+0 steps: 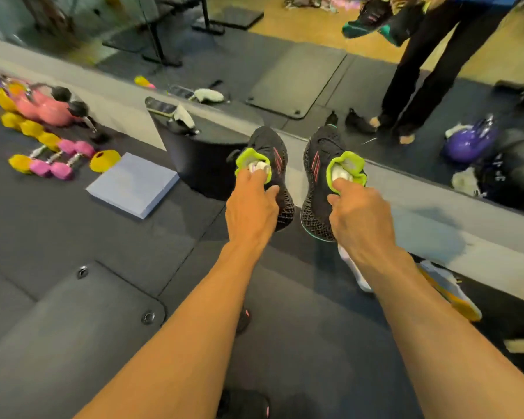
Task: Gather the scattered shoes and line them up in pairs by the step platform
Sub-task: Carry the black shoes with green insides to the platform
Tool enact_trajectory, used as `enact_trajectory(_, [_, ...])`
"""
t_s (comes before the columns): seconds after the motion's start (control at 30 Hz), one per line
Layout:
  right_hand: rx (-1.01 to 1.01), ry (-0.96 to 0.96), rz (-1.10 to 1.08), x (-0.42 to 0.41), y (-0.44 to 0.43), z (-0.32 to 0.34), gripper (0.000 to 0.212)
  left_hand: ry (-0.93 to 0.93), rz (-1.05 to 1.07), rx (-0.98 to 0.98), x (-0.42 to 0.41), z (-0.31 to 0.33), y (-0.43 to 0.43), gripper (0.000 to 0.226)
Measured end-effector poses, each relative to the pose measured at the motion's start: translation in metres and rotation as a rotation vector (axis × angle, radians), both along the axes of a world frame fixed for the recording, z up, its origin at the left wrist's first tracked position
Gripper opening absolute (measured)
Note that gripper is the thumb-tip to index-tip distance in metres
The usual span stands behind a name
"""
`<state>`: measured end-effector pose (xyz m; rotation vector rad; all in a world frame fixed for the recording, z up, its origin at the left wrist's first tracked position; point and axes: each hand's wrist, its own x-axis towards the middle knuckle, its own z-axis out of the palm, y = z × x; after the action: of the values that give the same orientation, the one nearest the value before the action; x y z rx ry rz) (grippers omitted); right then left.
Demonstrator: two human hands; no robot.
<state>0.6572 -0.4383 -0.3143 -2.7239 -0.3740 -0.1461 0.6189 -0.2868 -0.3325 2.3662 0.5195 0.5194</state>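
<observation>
1. Pinched at the green heel collars: left black shoe (268, 143) in the left hand (251, 207), right black shoe (318, 176) in the right hand (360, 216). Fingers hooked inside, thumbs outside.
2. Long axes parallel, toes toward 12 o'clock, heels nearest the wrists; apparently held off the floor.
3. Black step platform (200, 164) at 10 o'clock from the left black shoe, just beside it; left hand nearer.
4. Foam pad (133, 189) and dumbbells (52, 164) at 9 o'clock, probably not in the way.
5. White-and-yellow shoe (454, 294) at 4 o'clock, under the right forearm, not yet gathered.
</observation>
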Motion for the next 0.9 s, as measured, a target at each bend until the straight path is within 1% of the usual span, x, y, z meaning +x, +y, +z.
enact_trajectory(0.07, [-0.003,-0.083,-0.003,-0.002,0.005,0.077,0.019,-0.103,0.006,-0.035,-0.003,0.075,0.003,0.017])
enact_trajectory(0.2, [0.192,-0.265,-0.047,-0.009,0.010,0.206,0.013,-0.374,0.007,-0.148,-0.010,0.200,0.013,0.016])
enact_trajectory(0.27, [0.298,-0.336,-0.016,-0.015,0.007,0.258,0.011,-0.509,-0.042,-0.225,-0.019,0.251,0.019,0.021])
enact_trajectory(0.33, [0.538,-0.314,0.047,-0.024,0.005,0.304,0.008,-0.622,-0.141,-0.367,-0.028,0.293,0.027,0.016])
enact_trajectory(0.4, [0.793,-0.271,0.099,-0.035,0.003,0.343,0.014,-0.685,-0.225,-0.527,-0.036,0.331,0.036,0.022])
enact_trajectory(0.43, [0.875,-0.254,0.126,-0.041,0.004,0.359,0.019,-0.727,-0.256,-0.589,-0.039,0.349,0.041,0.022])
enact_trajectory(0.5, [0.973,-0.232,0.181,-0.053,0.007,0.387,0.022,-0.824,-0.334,-0.710,-0.049,0.382,0.049,0.013])
enact_trajectory(0.57, [1.045,-0.228,0.229,-0.062,0.012,0.411,0.016,-0.888,-0.418,-0.793,-0.061,0.412,0.053,0.003])
enact_trajectory(0.63, [1.090,-0.227,0.262,-0.070,0.016,0.428,0.012,-0.927,-0.455,-0.849,-0.073,0.435,0.055,0.004])
enact_trajectory(0.7, [1.133,-0.224,0.291,-0.081,0.020,0.438,0.016,-0.961,-0.430,-0.883,-0.086,0.449,0.056,0.009])
enact_trajectory(0.77, [1.182,-0.209,0.337,-0.090,0.024,0.441,0.021,-0.974,-0.391,-0.900,-0.098,0.457,0.058,0.007])
enact_trajectory(0.9, [1.281,-0.122,0.420,-0.107,0.027,0.433,0.024,-0.947,-0.300,-0.980,-0.124,0.446,0.067,0.016])
